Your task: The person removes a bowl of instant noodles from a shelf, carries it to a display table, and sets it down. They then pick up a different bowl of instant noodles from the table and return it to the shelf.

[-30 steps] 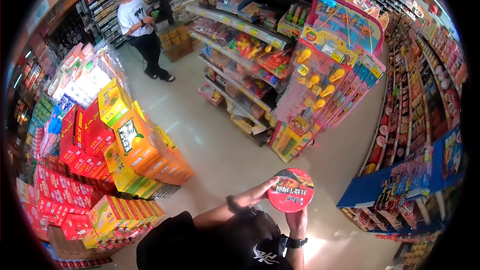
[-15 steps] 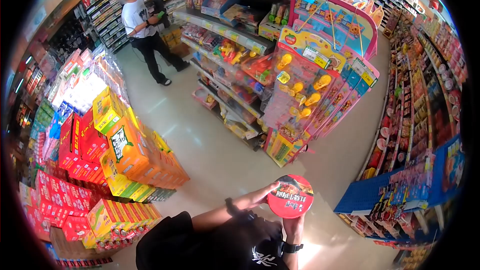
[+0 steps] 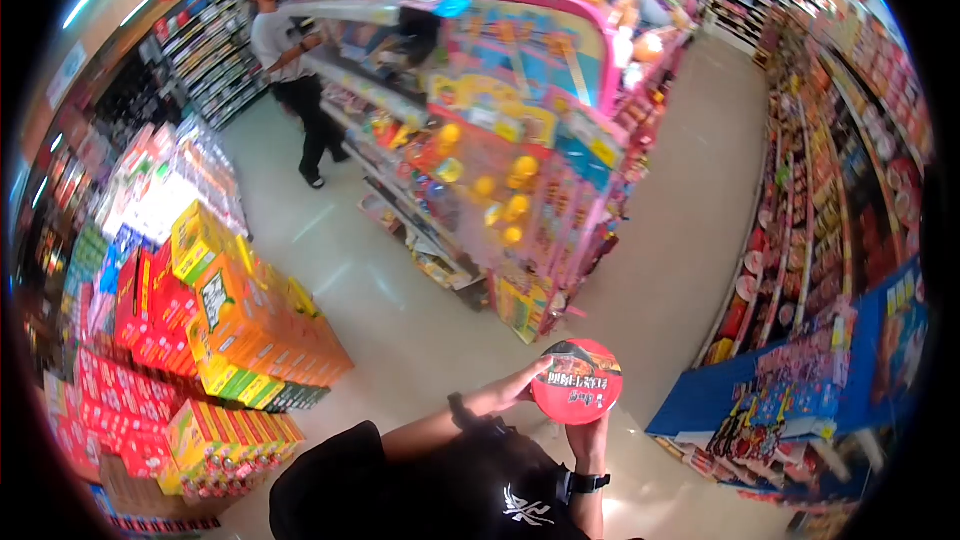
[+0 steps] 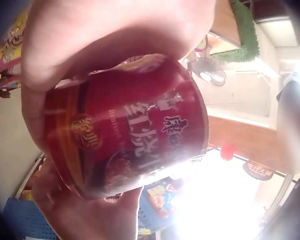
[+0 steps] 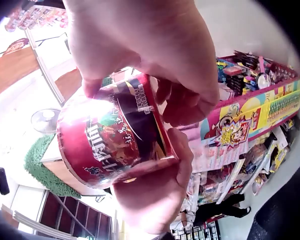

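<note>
A red round instant noodle cup (image 3: 577, 382) is held in front of the body, its printed lid facing the head camera. My left hand (image 3: 517, 386) grips its left side, and my right hand (image 3: 589, 442) holds it from the near side. In the left wrist view, the left hand (image 4: 115, 30) curves over the cup (image 4: 135, 135), with the right hand (image 4: 90, 210) on the opposite side. The right wrist view shows the right hand (image 5: 150, 45) bent round the cup (image 5: 110, 132) near its base and the left hand (image 5: 155, 200) against it.
Stacked orange cartons (image 3: 270, 325) and red boxes stand at left. A toy shelf with a hanging display (image 3: 490, 180) is ahead; packed shelves (image 3: 800, 200) and a blue rack (image 3: 700, 390) line the right. A person (image 3: 290, 70) stands beyond the toy shelf.
The head view has turned, so the toy display has shifted left and more of the right-hand aisle shows. Both hands keep holding the cup. The other person has changed stance.
</note>
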`<state>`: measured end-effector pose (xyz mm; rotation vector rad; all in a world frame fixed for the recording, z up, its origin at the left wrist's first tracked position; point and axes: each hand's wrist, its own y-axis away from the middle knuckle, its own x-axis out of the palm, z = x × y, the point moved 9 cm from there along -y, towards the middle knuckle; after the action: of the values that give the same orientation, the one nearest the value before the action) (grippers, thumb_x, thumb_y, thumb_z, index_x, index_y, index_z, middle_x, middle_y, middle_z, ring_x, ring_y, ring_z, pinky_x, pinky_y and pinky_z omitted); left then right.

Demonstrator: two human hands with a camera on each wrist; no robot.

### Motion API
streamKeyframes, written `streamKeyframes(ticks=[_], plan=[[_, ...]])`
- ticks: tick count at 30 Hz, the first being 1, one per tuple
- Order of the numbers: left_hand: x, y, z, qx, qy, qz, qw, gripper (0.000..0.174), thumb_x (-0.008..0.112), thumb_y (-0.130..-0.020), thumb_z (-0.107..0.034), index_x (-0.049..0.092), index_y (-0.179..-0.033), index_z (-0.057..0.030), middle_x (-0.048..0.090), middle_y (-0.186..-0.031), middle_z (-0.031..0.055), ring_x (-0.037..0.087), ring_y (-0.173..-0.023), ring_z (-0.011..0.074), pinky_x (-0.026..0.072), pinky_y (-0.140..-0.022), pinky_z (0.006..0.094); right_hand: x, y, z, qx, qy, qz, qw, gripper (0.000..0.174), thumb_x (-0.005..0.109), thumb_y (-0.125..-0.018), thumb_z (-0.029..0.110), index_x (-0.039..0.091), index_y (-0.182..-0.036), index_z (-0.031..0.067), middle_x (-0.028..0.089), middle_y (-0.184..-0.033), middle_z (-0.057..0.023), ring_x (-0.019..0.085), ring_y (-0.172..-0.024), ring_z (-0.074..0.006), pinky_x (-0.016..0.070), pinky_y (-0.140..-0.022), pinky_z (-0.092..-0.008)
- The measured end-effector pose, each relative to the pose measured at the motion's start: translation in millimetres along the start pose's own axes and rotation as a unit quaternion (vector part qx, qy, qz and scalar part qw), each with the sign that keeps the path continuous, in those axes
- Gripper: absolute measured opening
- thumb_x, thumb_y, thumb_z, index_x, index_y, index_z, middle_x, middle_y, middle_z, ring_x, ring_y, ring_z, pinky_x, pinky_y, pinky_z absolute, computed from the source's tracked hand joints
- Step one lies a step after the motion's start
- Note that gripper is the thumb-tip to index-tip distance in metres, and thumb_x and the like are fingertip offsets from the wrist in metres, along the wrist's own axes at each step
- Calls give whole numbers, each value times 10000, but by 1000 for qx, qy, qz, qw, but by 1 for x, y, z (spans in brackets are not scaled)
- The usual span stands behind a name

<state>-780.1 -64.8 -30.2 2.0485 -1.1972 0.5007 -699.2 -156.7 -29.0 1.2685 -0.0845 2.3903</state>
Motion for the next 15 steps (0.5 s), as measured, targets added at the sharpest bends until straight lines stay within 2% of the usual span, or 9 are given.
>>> streamKeyframes(ticks=[2, 5, 7, 11, 15], plan=[[18, -28, 10, -26, 43, 25, 998, 587, 435, -957, -447, 360, -1364, -30, 457, -1355, 130, 471, -1214, 212, 382, -1034, 399, -36, -4, 16, 5, 5, -14, 1000, 651, 448, -922, 521, 312, -1402, 103, 387, -1412, -70, 398, -1279, -234, 325, -1073, -433], [52, -70, 24, -39, 23, 60, 997, 639, 446, -938, -491, 357, -1372, -31, 454, -1364, 108, 456, -1226, 206, 362, -1043, 398, -86, 0, 45, 0, 21, -36, 999, 668, 467, -908, 536, 330, -1394, 100, 396, -1408, -74, 403, -1275, -232, 330, -1065, -429], [84, -92, 28, -46, 11, 103, 994, 659, 450, -928, -511, 360, -1371, -32, 456, -1364, 103, 452, -1232, 211, 355, -1045, 393, -114, 4, 67, -19, -11, -44, 999, 610, 461, -935, 459, 330, -1393, 77, 404, -1403, -81, 401, -1274, -229, 313, -1072, -420], [132, -128, 44, -75, 7, 111, 991, 652, 434, -937, -500, 362, -1366, -14, 448, -1373, 120, 448, -1241, 224, 343, -1052, 391, -138, 14, 119, -52, -26, -62, 996, 580, 456, -951, 417, 349, -1380, 41, 416, -1398, -86, 404, -1270, -223, 301, -1077, -406], [152, -162, 65, -80, 4, 108, 991, 640, 423, -945, -489, 360, -1368, -12, 446, -1375, 128, 438, -1253, 234, 329, -1065, 388, -168, 21, 147, -55, -13, -94, 994, 598, 460, -948, 425, 360, -1370, 13, 420, -1395, -102, 403, -1270, -225, 289, -1084, -400]])
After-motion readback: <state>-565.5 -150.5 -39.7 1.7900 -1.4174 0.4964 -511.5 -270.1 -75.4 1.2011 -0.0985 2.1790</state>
